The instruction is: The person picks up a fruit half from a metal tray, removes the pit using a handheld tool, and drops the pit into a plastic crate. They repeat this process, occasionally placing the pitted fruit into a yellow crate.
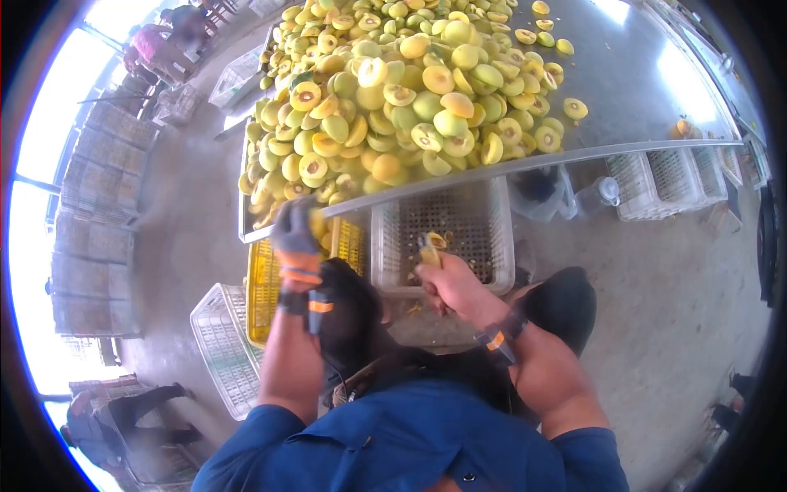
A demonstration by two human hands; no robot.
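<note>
My right hand (449,281) is closed around a small yellow-handled tool (429,252), above the white crate (505,246). My gloved left hand (296,238) is over the yellow crate (261,295), by the edge of the table (623,90) heaped with halved fruit (426,102); blur hides whether its fingers pinch anything.

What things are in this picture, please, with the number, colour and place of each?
Fruit pieces: uncountable, yellow-green, heaped on table
Table: one, grey, ahead
Yellow crate: one, below table's left edge
Pale crates: several, whitish, below table and beside it
Container: one, clear, under table
Bag: one, clear, beside container
Tool: one, yellowish, in right hand
Other people: several, mixed, left and right edges
Left hand: one, grey-orange glove, near table edge
Right hand: one, bare, near pale crate
</note>
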